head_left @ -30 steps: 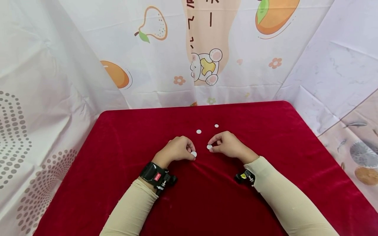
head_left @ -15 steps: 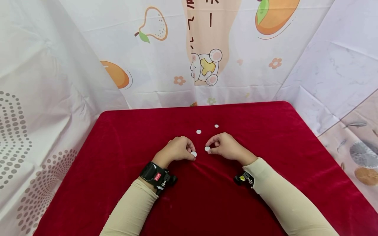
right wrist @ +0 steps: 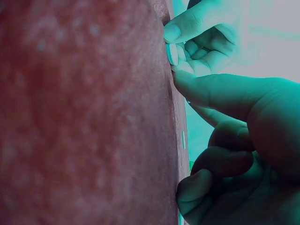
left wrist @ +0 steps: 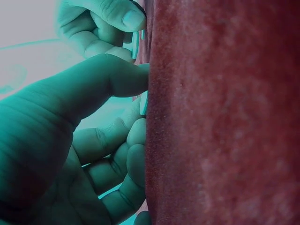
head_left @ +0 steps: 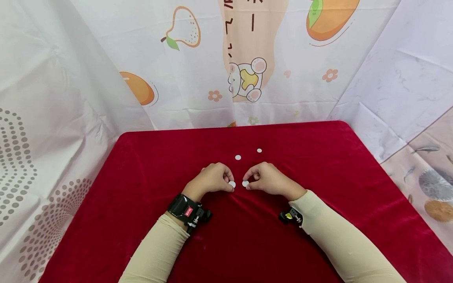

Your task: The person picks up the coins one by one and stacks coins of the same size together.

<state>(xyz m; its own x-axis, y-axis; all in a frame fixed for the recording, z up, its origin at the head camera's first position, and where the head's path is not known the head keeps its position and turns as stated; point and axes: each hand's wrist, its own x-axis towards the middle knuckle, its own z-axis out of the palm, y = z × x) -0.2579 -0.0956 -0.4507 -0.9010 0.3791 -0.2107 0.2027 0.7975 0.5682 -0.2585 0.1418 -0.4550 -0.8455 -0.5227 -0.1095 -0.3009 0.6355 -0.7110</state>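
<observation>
In the head view my left hand pinches a small white round disc between thumb and index finger, low at the red cloth. Facing it, a short gap to the right, my right hand pinches a second white disc at its edges. The left wrist view shows the left-hand disc standing out edge-on beside the thumb. Seen from the right wrist, the thumb mostly hides that hand's own disc, while the left-hand disc shows beyond it.
Two more white discs lie farther back on the cloth, a nearer disc and a smaller-looking disc. Red velvet cloth covers the table. A printed white curtain hangs behind it, with more sheeting on both sides.
My right hand has moved left and toward me with its disc, bringing it level with the left-hand disc. My left hand and the two far discs have stayed in place.
</observation>
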